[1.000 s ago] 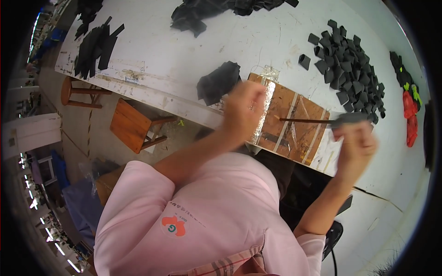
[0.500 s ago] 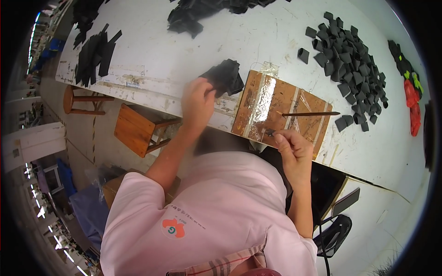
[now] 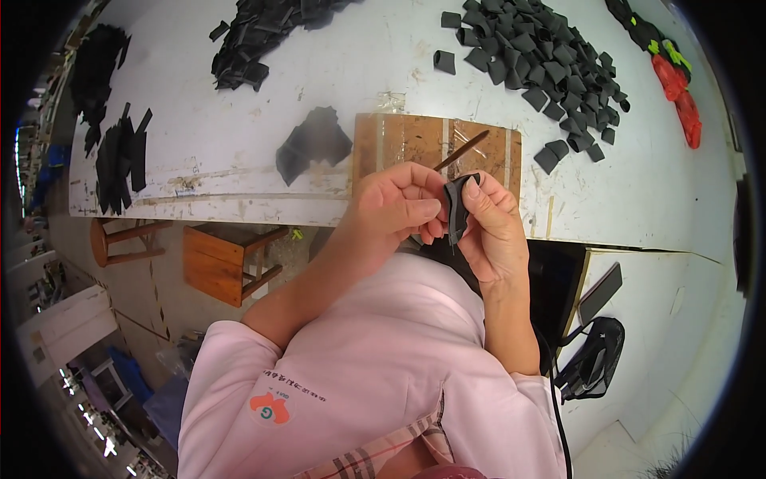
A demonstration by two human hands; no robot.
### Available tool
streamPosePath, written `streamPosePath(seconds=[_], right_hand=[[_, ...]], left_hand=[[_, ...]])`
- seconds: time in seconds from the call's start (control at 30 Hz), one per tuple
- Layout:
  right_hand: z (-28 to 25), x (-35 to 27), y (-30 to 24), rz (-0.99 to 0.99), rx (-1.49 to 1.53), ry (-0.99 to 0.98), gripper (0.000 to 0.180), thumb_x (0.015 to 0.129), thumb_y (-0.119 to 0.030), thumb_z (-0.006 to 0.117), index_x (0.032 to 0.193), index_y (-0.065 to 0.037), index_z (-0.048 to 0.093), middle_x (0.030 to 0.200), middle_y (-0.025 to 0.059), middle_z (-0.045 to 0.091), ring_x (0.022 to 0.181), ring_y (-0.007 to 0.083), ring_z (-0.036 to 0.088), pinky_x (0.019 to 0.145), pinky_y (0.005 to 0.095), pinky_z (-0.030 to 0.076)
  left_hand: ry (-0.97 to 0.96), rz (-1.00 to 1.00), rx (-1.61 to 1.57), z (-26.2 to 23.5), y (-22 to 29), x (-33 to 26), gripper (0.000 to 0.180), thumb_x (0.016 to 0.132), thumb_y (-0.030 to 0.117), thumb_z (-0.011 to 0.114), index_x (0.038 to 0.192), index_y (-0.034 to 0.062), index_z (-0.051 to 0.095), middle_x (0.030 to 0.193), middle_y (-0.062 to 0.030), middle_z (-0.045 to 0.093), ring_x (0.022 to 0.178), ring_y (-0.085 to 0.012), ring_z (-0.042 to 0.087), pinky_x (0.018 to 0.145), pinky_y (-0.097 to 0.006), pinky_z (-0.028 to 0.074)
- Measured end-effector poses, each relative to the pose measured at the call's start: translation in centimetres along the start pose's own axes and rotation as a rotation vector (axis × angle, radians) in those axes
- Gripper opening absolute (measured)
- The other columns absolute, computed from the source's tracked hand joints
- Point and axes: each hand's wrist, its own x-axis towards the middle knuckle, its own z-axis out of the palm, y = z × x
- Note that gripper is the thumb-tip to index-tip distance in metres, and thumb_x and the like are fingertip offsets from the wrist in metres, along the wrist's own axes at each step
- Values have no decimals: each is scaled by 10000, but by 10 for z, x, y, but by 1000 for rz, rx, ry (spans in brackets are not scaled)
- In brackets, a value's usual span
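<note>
In front of my body, above the table's near edge, both hands meet at a small folded black piece of fabric-like material [image 3: 457, 209]. My right hand [image 3: 499, 227] pinches it, thumb on the near face. From the other side my left hand [image 3: 395, 209] closes its bent fingers and thumb at the piece's left edge. Behind them a thin dark brown stick [image 3: 469, 147] slants over a brown board [image 3: 407, 136]. Its lower end goes out of sight behind my left fingers; whether it is held I cannot tell. Left of the board lies a stack of flat black pieces [image 3: 315, 145].
Many small folded black pieces [image 3: 550, 64] are heaped at the far right of the white table [image 3: 239, 128]. Flat black pieces [image 3: 255, 40] and black strips [image 3: 120, 160] lie far and left. Wooden stools [image 3: 215, 263] stand below the near edge; a phone-like slab [image 3: 600, 291] lies right.
My left hand has left the black stack and come right to my right hand. The small black piece is now up between both hands. The brown stick has shifted and tilts more; the view has turned.
</note>
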Motion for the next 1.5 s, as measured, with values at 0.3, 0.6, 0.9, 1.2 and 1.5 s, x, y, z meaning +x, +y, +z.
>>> streamPosePath(seconds=[0.3, 0.6, 0.9, 1.2, 1.5], right_hand=[[-2, -3, -5, -4, -32, 18, 146, 826, -134, 537, 806, 10, 532, 670, 89, 582, 516, 153, 557, 513, 259, 481], [1, -4, -2, -836, -1239, 337, 174, 699, -34, 640, 834, 22, 545, 714, 93, 506, 604, 181, 520, 512, 269, 418], [8, 2, 12, -980, -1597, 188, 114, 689, -7, 591, 792, -20, 542, 722, 91, 492, 648, 257, 508, 512, 353, 421], [-8, 1, -4, -67, -215, 77, 88, 746, -71, 615, 711, -7, 565, 583, -39, 483, 479, 36, 368, 404, 174, 280], [14, -1, -26, -112, -461, -2, 230, 847, -260, 510, 723, -67, 527, 609, -64, 420, 545, 13, 350, 436, 154, 243]], left_hand=[[72, -19, 131, 6, -6, 6, 100, 808, 58, 525, 879, -11, 529, 719, -62, 577, 599, -102, 553, 538, -205, 446], [287, 175, 491, 10, -14, 8, 55, 775, 1, 550, 826, -17, 556, 678, -47, 579, 583, -58, 544, 508, -185, 449], [517, 746, 1224, 18, -22, 14, 37, 751, -11, 545, 785, 2, 552, 632, -59, 573, 521, -79, 545, 454, -209, 441], [329, 77, 263, 20, 3, 10, 110, 743, -52, 512, 837, 4, 505, 675, -31, 538, 393, 8, 320, 355, -143, 246], [110, 127, -209, 11, 12, 23, 130, 801, -33, 424, 916, -14, 481, 811, -121, 559, 337, -17, 326, 296, -181, 253]])
